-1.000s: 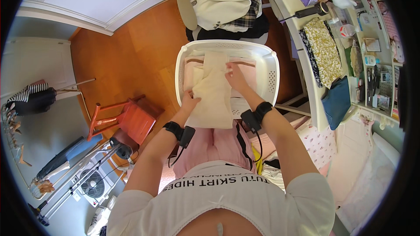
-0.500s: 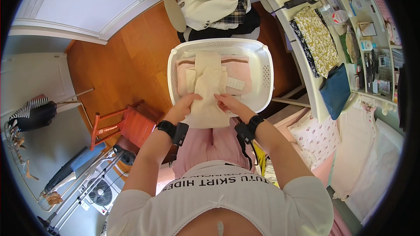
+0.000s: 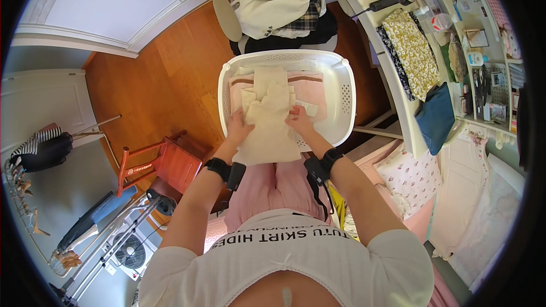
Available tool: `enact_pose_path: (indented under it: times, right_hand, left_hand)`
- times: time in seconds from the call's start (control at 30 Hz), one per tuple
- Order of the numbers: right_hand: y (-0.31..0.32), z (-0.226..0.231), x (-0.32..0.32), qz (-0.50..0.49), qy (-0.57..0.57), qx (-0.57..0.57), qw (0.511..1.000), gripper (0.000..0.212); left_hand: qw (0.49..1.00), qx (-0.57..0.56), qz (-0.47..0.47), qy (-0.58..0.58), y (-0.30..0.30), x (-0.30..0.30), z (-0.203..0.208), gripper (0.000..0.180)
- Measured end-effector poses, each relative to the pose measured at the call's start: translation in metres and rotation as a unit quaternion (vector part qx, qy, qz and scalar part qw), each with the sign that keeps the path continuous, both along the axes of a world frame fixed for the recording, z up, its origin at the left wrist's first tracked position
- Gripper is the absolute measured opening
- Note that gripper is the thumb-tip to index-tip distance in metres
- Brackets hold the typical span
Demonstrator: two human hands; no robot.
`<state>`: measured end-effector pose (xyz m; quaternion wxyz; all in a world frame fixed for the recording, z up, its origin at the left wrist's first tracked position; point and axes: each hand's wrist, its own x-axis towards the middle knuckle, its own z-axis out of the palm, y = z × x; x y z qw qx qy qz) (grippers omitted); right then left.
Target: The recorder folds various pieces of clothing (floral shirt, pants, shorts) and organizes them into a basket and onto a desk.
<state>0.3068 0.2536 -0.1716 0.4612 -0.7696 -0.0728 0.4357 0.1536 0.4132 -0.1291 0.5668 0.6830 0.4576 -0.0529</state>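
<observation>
A long-sleeved cream knit garment (image 3: 270,119) lies partly folded in the laundry basket. Its lower end spreads over the near rim towards my lap. At its left edge, my left hand (image 3: 239,128) is open, with thumb and fingers apart and touching the cloth. My right hand (image 3: 300,121) has curled fingers closed on the right edge. Beneath the cream cloth is a folded pink garment (image 3: 315,85) with a brown stripe. A white tag-like piece (image 3: 307,107) shows beside my right fingers. The white plastic basket (image 3: 348,88) stands in front of me.
Beyond the basket, a chair holds a white top (image 3: 267,5) and other clothes. A desk on the right carries folded patterned cloth (image 3: 410,51) and a dark blue pouch (image 3: 436,118). A red wooden chair (image 3: 170,162) and a fan (image 3: 131,250) are at left.
Both hands have moved slightly farther forward and apart along the cream garment. Its lower end is drawn a little forward, and its upper part is more bunched.
</observation>
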Motion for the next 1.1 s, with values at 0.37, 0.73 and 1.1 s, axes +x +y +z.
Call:
enact_pose_path:
  times: [0.37, 0.73, 1.1]
  right_hand:
    - [-0.021, 0.014, -0.002, 0.198, 0.225, -0.115, 0.947, 0.059]
    - [-0.018, 0.027, -0.016, -0.064, 0.570, 0.031, 0.818, 0.035]
    - [0.037, 0.080, 0.007, -0.162, 0.564, 0.193, 0.786, 0.042]
  left_hand:
    - [0.929, 0.237, -0.280, -0.049, -0.054, -0.007, 0.042, 0.080]
    - [0.912, 0.153, -0.373, -0.081, -0.054, -0.009, 0.035, 0.045]
    - [0.842, 0.037, -0.524, -0.127, 0.016, 0.022, 0.212, 0.039]
